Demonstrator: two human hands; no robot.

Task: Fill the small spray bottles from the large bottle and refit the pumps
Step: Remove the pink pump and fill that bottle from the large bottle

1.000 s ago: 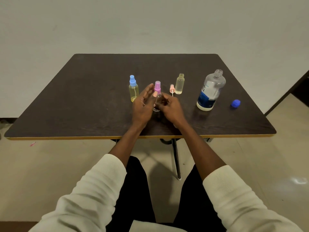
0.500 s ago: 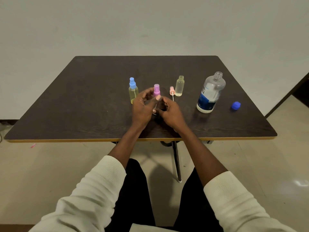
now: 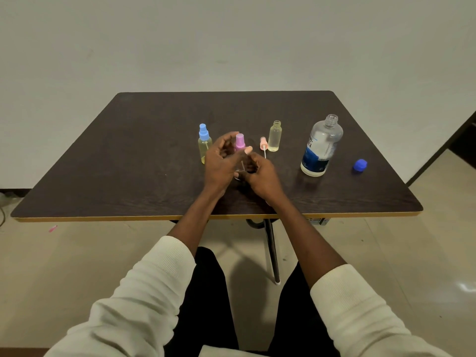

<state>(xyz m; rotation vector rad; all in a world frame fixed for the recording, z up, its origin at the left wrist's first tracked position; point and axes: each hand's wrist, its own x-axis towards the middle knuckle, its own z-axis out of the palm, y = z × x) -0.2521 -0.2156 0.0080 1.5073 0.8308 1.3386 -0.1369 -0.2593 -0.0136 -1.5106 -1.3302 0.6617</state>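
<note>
A small clear spray bottle (image 3: 239,173) stands at the table's middle with a pink pump (image 3: 240,141) on its neck. My left hand (image 3: 219,163) curls its fingers and thumb round the pink pump. My right hand (image 3: 261,175) grips the bottle's body low down and hides most of it. To the left stands a yellowish bottle with a blue pump (image 3: 204,146) fitted. To the right a small yellowish bottle (image 3: 274,136) stands with an open neck, and a peach pump (image 3: 263,144) lies beside it. The large clear bottle (image 3: 322,148) stands uncapped.
The large bottle's blue cap (image 3: 359,166) lies on the dark table (image 3: 128,163) near the right edge. The table's front edge runs just below my wrists. A pale wall rises behind the table, and the tiled floor shows below it.
My left hand's fingers, straight beside the pink pump a second ago, have curled round it. My right hand has stayed on the bottle's body.
</note>
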